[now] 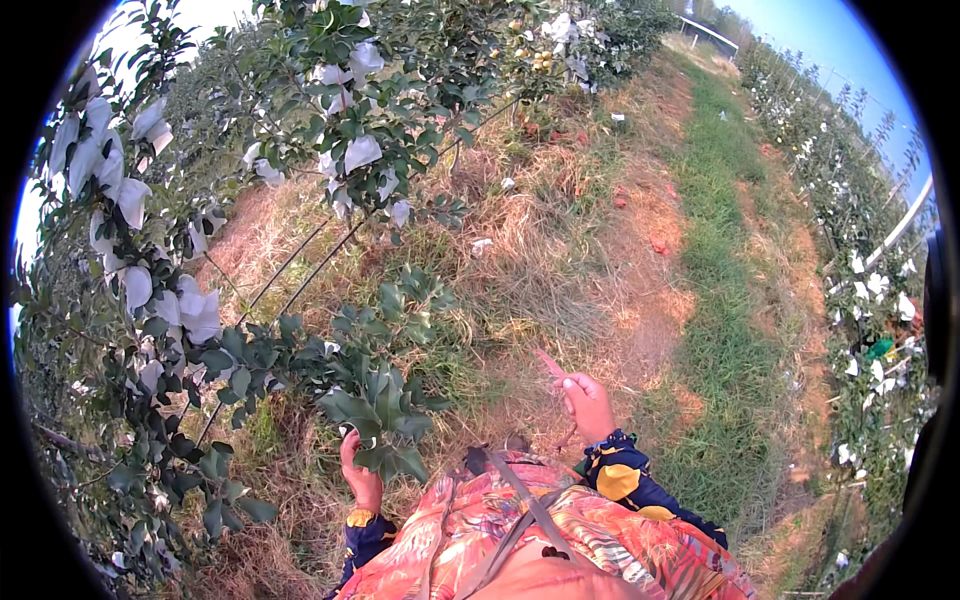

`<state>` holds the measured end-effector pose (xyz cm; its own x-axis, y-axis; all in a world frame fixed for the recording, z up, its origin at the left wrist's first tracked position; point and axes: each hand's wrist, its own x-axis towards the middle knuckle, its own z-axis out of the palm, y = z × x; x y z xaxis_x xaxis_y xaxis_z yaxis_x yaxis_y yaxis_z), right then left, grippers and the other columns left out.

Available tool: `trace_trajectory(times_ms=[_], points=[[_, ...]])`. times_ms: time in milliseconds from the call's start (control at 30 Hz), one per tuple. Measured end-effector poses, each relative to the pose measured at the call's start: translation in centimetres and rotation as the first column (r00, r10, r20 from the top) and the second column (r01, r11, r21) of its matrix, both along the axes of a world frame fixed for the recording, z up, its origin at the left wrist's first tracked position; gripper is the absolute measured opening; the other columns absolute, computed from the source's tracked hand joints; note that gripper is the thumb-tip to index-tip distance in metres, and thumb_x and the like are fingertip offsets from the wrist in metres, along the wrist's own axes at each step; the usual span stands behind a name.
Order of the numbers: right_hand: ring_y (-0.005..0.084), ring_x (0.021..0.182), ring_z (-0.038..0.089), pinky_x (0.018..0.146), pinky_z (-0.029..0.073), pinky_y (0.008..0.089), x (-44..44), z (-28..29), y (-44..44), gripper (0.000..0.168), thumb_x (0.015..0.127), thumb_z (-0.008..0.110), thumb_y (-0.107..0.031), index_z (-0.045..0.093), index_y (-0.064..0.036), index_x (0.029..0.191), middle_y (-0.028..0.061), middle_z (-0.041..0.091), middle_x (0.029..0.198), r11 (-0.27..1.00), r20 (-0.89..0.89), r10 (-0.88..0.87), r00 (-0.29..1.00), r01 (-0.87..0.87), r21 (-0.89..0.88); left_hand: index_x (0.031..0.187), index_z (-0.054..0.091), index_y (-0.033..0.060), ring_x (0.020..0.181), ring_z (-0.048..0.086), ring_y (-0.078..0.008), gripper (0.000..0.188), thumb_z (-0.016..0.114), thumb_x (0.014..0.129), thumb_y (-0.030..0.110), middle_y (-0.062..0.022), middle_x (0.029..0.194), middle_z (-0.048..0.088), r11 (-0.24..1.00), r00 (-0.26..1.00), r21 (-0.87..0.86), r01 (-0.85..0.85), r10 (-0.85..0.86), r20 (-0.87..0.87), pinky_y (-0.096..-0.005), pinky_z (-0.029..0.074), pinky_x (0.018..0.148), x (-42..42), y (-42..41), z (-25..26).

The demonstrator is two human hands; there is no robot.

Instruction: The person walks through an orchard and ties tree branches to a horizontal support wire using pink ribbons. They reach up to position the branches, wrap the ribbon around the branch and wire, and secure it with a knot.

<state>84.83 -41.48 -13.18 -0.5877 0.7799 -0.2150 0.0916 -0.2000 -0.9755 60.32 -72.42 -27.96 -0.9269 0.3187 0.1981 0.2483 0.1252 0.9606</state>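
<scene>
My left hand [361, 474] is raised to a low leafy branch [379, 409] of a fruit tree, its fingers partly hidden by the leaves. A small white patch shows at its fingertips; what it is and whether the hand grips it I cannot tell. My right hand [589, 405] is in front of my body, closed on a thin reddish strip [551, 364] that sticks out to the upper left. Patterned orange-red clothing [600, 517] with grey straps covers my front.
Fruit trees with white bags [199, 311] stand on the left, another row [855, 277] on the right. Dark thin hoses [322, 262] run slantwise between the left trees. A green grass strip [720, 300] runs beside dry grass. Yellowish fruits [541, 58] hang farther off.
</scene>
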Motion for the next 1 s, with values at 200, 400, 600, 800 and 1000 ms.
trace_trajectory(times_ms=[200,400,600,800,1000], points=[[0.002,0.049,0.035,0.045,0.027,0.0181,-1.0,0.3,0.4,0.018,0.091,0.047,-0.017,0.06,-0.004,0.091,-0.007,0.041,0.057,0.999,0.025,0.035,0.999,-0.034,-0.011,0.112,0.054,0.0008,0.092,0.055,-0.0149,0.041,0.063,0.071,-0.002,-0.0066,0.105,0.058,0.992,0.989,0.121,0.022,-0.04,0.145,-0.0284,0.044,0.078,0.8,1.0,0.2],[0.0021,0.049,0.035,0.045,0.027,0.0185,-1.2,-0.1,0.3,0.018,0.091,0.048,-0.016,0.061,-0.004,0.092,-0.0067,0.042,0.057,0.999,0.035,0.047,0.998,-0.047,0.0,0.112,0.054,0.0015,0.096,0.053,-0.0169,0.032,0.055,0.08,0.004,-0.0075,0.104,0.057,0.977,0.99,0.196,0.08,-0.1,0.097,-0.031,0.041,0.085,0.3,1.3,-0.7],[0.0024,0.049,0.035,0.045,0.027,0.0187,-1.3,-0.4,0.1,0.017,0.091,0.048,-0.016,0.06,-0.004,0.092,-0.0066,0.041,0.057,0.999,0.072,0.048,0.996,-0.048,0.0,0.109,0.055,0.0036,0.094,0.056,-0.0202,0.028,0.052,0.081,0.003,-0.0096,0.108,0.058,0.945,0.87,0.327,-0.011,-0.152,0.47,-0.0301,0.044,0.08,0.0,1.1,-3.5],[0.0021,0.049,0.035,0.045,0.027,0.0187,-1.8,0.1,-0.5,0.017,0.09,0.048,-0.017,0.06,-0.004,0.092,-0.0063,0.042,0.057,0.997,0.095,0.071,0.993,-0.072,0.006,0.098,0.058,0.0021,0.076,0.057,-0.0323,0.018,0.056,0.082,0.01,-0.0136,0.08,0.06,0.96,0.998,-0.275,0.049,-0.055,-0.014,-0.0348,0.045,0.068,-0.6,0.6,-5.7],[0.0021,0.049,0.036,0.045,0.028,0.0186,-2.1,0.2,-0.5,0.017,0.09,0.048,-0.017,0.06,-0.004,0.092,-0.0061,0.042,0.057,0.996,0.1,0.084,0.991,-0.084,-0.004,0.099,0.056,0.0034,0.071,0.057,-0.0289,0.019,0.054,0.086,0.018,-0.0122,0.084,0.058,0.959,0.945,-0.28,0.038,-0.125,-0.301,-0.0351,0.045,0.062,-0.8,0.3,-4.8]])
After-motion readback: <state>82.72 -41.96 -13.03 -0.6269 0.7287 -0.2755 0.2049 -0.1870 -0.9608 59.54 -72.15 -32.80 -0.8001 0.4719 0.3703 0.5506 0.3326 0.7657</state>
